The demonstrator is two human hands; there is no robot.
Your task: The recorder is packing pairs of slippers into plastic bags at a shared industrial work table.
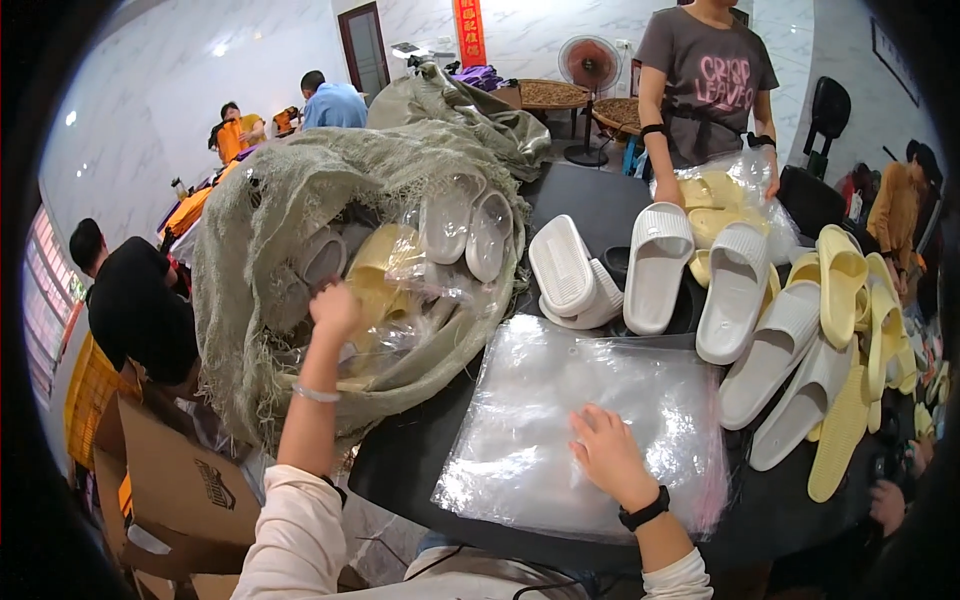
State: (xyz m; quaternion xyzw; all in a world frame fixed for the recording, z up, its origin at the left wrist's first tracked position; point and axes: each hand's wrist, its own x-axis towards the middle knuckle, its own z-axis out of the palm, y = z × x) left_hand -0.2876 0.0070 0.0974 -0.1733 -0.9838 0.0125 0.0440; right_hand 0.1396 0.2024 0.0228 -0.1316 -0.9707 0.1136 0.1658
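Observation:
My left hand (335,308) reaches into the open mouth of a woven sack (235,290), beside a pair of yellow slippers (380,262) in clear plastic. Its fingers are partly hidden, so I cannot tell whether they grip anything. Bagged grey slippers (452,222) lie in the sack's far right part. My right hand (610,455) rests with fingers apart on a flat stack of clear plastic bags (520,430) at the table's near edge. Right of and behind the stack stand loose grey slippers (660,268) and yellow slippers (842,285).
Across the black table (400,465), a person (705,90) handles yellow slippers in a clear bag (730,195). An open cardboard box (180,490) stands at my lower left. A person in black (140,310) bends over at the left. A fan (588,65) stands behind.

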